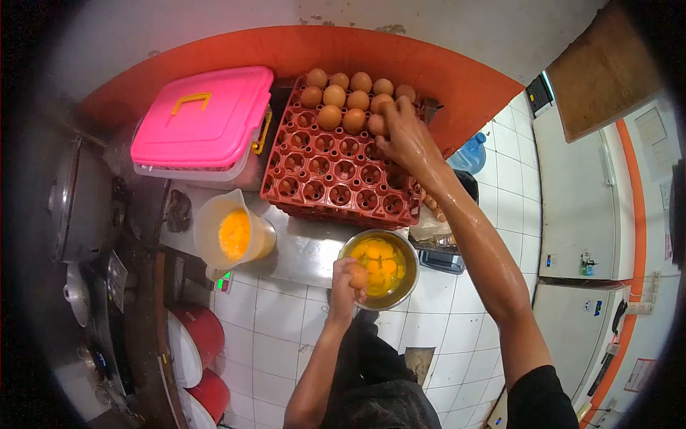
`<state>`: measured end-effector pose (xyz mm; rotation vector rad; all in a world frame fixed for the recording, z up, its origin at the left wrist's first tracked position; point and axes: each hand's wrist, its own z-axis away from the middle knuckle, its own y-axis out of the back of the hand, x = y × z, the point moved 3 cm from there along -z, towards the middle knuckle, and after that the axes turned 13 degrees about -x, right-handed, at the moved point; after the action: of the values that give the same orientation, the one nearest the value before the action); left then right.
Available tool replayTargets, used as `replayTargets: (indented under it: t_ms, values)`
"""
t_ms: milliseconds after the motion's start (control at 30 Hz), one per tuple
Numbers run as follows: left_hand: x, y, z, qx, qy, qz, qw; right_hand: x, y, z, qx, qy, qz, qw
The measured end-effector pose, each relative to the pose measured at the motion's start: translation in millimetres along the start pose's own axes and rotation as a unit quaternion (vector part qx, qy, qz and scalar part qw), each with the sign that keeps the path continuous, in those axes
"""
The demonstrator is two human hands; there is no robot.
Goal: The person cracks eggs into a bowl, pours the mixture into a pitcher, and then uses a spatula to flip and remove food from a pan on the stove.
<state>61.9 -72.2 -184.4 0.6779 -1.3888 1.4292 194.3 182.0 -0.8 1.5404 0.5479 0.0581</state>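
My left hand (342,293) is closed round a brown egg (358,277) at the near left rim of a metal bowl (409,286). Several cracked eggs (382,267), with whole yolks in clear whites, lie in that bowl. Up at the right side of the red egg tray (291,161), my right hand (407,139) has its fingers round another brown egg (376,125), which they partly cover. Rows of brown eggs (334,95) fill the far part of the tray. Its near cups hold no eggs on top, and more trays are stacked beneath.
A plastic jug (259,239) of beaten egg stands left of the bowl. Behind it sits a clear box with a pink lid (204,118). A large pot (86,200) is at far left, red buckets (200,336) below. A bag with eggshells (430,227) lies right of the trays.
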Motion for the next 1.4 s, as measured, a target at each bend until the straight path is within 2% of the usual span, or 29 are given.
replayTargets:
  t_ms: [33, 100, 133, 200, 267, 300, 333, 400, 433, 467, 533, 600, 633, 667, 700, 767, 800, 833, 867, 900, 1000, 1033, 1067, 1133, 1167, 1267, 1300, 1333, 1400]
  values:
    - [1.1, -1.8, 1.8, -0.001, -0.001, 0.002, 1.000, 5.6, 0.7, 3.3, 0.000, 0.000, 0.002, 1.000]
    - [6.6, -3.6, 6.3, 0.024, 0.041, -0.008, 0.999, 14.1, 7.6, 11.5, 0.076, 0.059, -0.141, 0.985]
    - [8.1, -3.6, 5.9, 0.026, 0.040, -0.008, 0.999, 16.4, 5.7, 14.6, 0.075, 0.061, -0.142, 0.985]
    - [7.7, -4.2, 6.5, 0.029, 0.041, -0.002, 0.999, 24.2, 2.2, 26.9, 0.123, -0.027, -0.241, 0.962]
    - [-4.6, -0.5, 4.3, 0.023, 0.036, -0.032, 0.999, 30.1, -3.7, 45.0, 0.137, -0.030, -0.305, 0.942]
    - [-9.9, 1.5, 3.3, 0.019, 0.024, -0.061, 0.998, 45.1, -11.3, 56.7, 0.152, -0.038, -0.493, 0.856]
    - [-10.7, 1.2, 4.6, 0.018, 0.027, -0.061, 0.998, 52.0, -18.5, 69.0, 0.161, -0.044, -0.659, 0.733]
    - [-12.0, -0.7, 2.6, 0.031, 0.050, 0.016, 0.998, 37.3, -18.9, 120.9, 0.237, -0.046, -0.632, 0.736]
    - [-11.0, -2.5, -0.2, 0.030, 0.048, 0.017, 0.998, 40.8, -32.6, 146.2, 0.273, -0.063, -0.427, 0.860]
    - [-9.1, -4.4, -2.9, 0.032, 0.034, -0.033, 0.998, 42.9, -53.1, 170.7, 0.292, -0.076, -0.198, 0.933]
    - [2.3, -14.7, -5.1, 0.032, 0.022, -0.084, 0.996, 22.2, -94.1, 216.8, 0.200, -0.223, -0.349, 0.888]
    - [24.4, -34.3, -2.6, 0.077, 0.120, 0.027, 0.989, -1.6, -151.5, 241.1, 0.153, -0.207, -0.452, 0.854]
    - [12.3, -35.7, -5.8, 0.076, 0.120, 0.024, 0.990, -23.6, -150.3, 232.9, 0.093, -0.219, -0.388, 0.890]
    - [-3.4, -33.4, -9.3, 0.075, 0.049, -0.088, 0.992, -44.3, -141.1, 228.1, 0.031, -0.231, -0.323, 0.917]
    - [-14.5, -30.5, -11.3, 0.072, -0.022, -0.198, 0.977, -52.0, -133.4, 229.0, 0.032, -0.233, -0.326, 0.916]
    - [-30.6, -20.2, -12.5, 0.057, -0.015, -0.242, 0.969, -60.3, -126.6, 232.5, 0.052, -0.235, -0.432, 0.869]
    - [-27.5, -21.9, -11.4, 0.043, -0.009, -0.281, 0.959, -62.0, -128.5, 234.0, 0.050, -0.238, -0.433, 0.868]
    - [-24.9, -25.7, -7.6, 0.043, -0.007, -0.280, 0.959, -60.7, -127.5, 235.4, 0.112, -0.253, -0.465, 0.841]
    - [-21.9, -29.4, -3.0, 0.059, 0.012, -0.208, 0.976, -59.0, -125.8, 237.1, 0.173, -0.265, -0.494, 0.810]
    - [-17.5, -32.5, -1.5, 0.076, 0.030, -0.136, 0.987, -62.1, -123.6, 234.3, -0.012, -0.290, -0.359, 0.887]
    - [-14.5, -29.6, -1.2, 0.084, 0.066, -0.115, 0.988, -60.7, -135.0, 240.0, -0.038, -0.238, -0.379, 0.893]
    - [-9.9, -28.4, -0.9, 0.086, 0.066, -0.115, 0.987, -57.6, -136.1, 245.5, 0.044, -0.225, -0.425, 0.876]
    - [-8.0, -29.0, 1.2, 0.079, 0.083, -0.072, 0.991, -54.8, -145.8, 241.1, 0.042, -0.225, -0.425, 0.876]
    - [-1.1, -35.0, 3.3, 0.071, 0.102, -0.027, 0.992, -58.5, -146.0, 221.2, -0.022, -0.206, -0.141, 0.968]
    - [3.0, -35.8, 3.0, 0.078, 0.099, -0.052, 0.991, -66.0, -141.6, 244.1, -0.051, -0.217, -0.410, 0.884]
    - [-4.1, -28.9, 5.2, 0.080, 0.116, -0.044, 0.989, -63.7, -130.0, 239.6, -0.024, -0.231, -0.447, 0.864]
    - [-14.1, -26.4, 7.3, 0.070, 0.141, -0.007, 0.988, -49.7, -160.7, 242.3, 0.146, -0.143, -0.296, 0.933]
    - [-28.5, -24.9, 6.5, 0.070, 0.142, -0.007, 0.987, -55.2, -150.4, 242.6, 0.145, -0.144, -0.296, 0.933]
    - [-41.1, -25.0, 1.3, 0.104, -0.018, -0.184, 0.977, -64.0, -144.4, 245.0, -0.026, -0.224, -0.482, 0.847]
